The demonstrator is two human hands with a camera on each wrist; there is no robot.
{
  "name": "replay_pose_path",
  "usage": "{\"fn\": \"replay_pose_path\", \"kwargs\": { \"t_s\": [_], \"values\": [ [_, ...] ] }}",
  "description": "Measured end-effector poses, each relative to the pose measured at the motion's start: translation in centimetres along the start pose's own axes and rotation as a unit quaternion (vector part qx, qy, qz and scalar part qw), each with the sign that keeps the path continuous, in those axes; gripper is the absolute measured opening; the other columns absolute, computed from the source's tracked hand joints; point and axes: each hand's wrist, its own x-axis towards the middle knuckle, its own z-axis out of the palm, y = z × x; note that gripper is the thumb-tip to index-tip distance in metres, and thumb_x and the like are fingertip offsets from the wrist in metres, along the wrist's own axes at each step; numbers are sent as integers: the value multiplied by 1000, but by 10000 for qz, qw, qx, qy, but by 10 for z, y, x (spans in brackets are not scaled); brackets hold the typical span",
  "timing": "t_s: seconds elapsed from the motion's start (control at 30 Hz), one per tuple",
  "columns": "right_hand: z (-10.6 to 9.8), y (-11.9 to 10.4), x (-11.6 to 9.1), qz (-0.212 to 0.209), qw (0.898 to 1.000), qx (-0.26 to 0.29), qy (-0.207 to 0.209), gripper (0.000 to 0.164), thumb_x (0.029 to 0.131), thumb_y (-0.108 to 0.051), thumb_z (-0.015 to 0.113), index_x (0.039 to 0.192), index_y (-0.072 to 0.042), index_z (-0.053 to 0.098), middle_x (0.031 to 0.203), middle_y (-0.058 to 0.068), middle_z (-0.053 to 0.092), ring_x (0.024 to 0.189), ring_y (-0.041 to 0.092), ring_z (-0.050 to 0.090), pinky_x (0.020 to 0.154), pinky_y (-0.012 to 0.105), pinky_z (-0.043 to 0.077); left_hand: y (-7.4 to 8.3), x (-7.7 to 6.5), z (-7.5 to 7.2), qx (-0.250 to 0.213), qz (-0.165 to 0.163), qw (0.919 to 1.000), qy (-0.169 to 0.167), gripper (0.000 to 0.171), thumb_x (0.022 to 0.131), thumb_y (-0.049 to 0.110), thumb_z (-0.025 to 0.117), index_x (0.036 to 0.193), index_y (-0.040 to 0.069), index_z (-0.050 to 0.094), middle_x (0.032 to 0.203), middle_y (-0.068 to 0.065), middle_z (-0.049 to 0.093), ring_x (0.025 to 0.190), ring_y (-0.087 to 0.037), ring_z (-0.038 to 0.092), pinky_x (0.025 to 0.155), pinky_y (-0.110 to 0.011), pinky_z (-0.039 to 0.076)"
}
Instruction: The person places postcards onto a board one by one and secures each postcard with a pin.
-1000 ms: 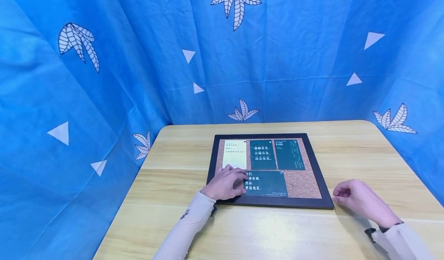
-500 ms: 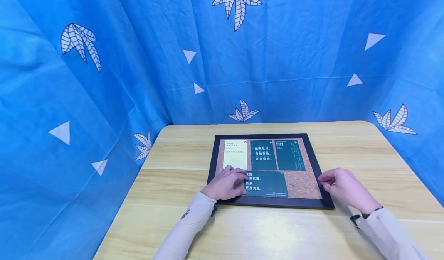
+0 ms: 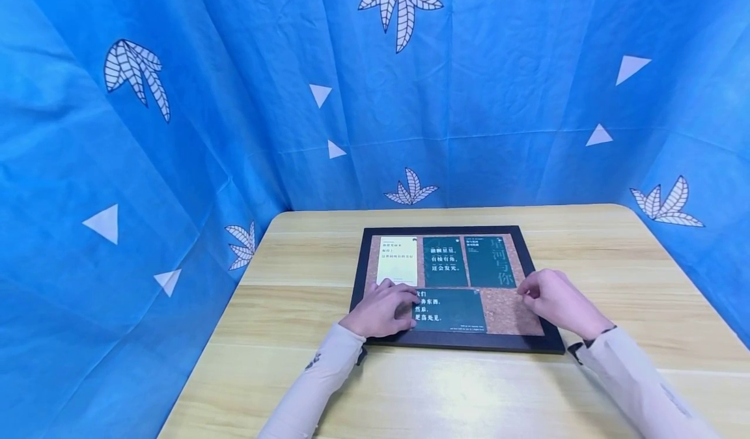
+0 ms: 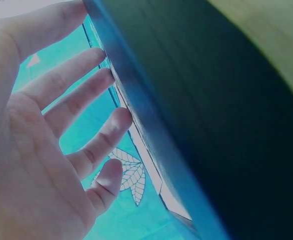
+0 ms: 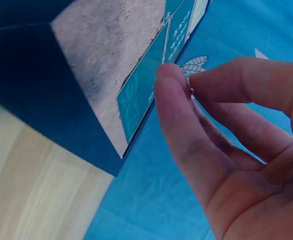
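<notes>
A corkboard [image 3: 511, 312] with a black frame lies flat on the table. Along its far side are a cream card [image 3: 396, 263], a dark green card [image 3: 445, 275] and another green card [image 3: 489, 266]. Closer to me sits a wide green card [image 3: 452, 315]. My left hand [image 3: 382, 310] rests with relaxed fingers on the board's left part, covering that card's left end. Above the board's right side, my right hand [image 3: 559, 301] pinches a tiny pin-like thing [image 5: 191, 92] between thumb and forefinger; most of it is hidden.
The light wood table [image 3: 457, 393] runs around the board on every side. A blue curtain [image 3: 498, 100] with leaf and triangle prints hangs behind the table and along its left and right.
My right hand has moved left and away from me, from beside the board's near right corner to above its right side. The left hand has stayed in place.
</notes>
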Motion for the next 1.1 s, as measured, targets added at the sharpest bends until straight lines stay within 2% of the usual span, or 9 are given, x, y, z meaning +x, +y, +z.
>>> {"fn": "replay_pose_path", "kwargs": {
  "t_s": [0.13, 0.3, 0.43, 0.63, 0.9, 1.1],
  "values": [
    [2, -3, 7, -11, 10000, 79, -10, 11, 87, 4, 69, 93, 2, 77, 89, 11, 74, 73, 14, 62, 60, 26, 53, 0, 0, 1, -34, 5, 10000, 1, 43, 92, 44, 76, 131, 26, 71, 145, 9, 63, 112, -16, 53, 90, -34, 35],
    [5, -7, 17, -14, 9995, 276, -180, 15, 87, 6, 67, 98, 3, 77, 97, 16, 76, 79, 17, 69, 66, 31, 59, -1, 0, 1, -8, 11, 10000, 37, 43, 92, 44, 76, 131, 26, 71, 145, 9, 63, 110, -16, 53, 90, -34, 35],
    [7, -10, 26, -226, 9991, 266, -225, 16, 86, 7, 67, 96, 2, 79, 96, 17, 77, 80, 17, 70, 69, 35, 61, -1, 0, 1, -1, 21, 10000, 37, 43, 92, 44, 76, 131, 26, 71, 145, 9, 63, 110, -15, 53, 90, -34, 35],
    [11, -15, 35, -603, 9979, 85, -198, 18, 85, 10, 67, 93, 0, 79, 91, 10, 77, 83, 18, 67, 73, 37, 61, -1, 1, 1, 33, 53, 10000, 39, 44, 92, 45, 76, 131, 26, 71, 145, 9, 63, 109, -15, 53, 88, -33, 35],
    [18, -19, 44, -592, 9973, 320, -284, 19, 85, 12, 65, 94, 2, 79, 93, 13, 77, 87, 22, 70, 78, 41, 62, 0, 0, 2, 18, 38, 10000, 37, 44, 91, 44, 76, 131, 26, 71, 145, 9, 63, 109, -15, 53, 88, -32, 35],
    [22, -19, 48, -568, 9976, 223, -319, 17, 87, 11, 67, 92, 0, 79, 93, 11, 76, 88, 22, 69, 81, 44, 62, 1, 0, 1, 20, 10, 10000, 26, 44, 91, 45, 76, 131, 26, 71, 146, 9, 63, 108, -15, 53, 87, -32, 34]
  ]
}}
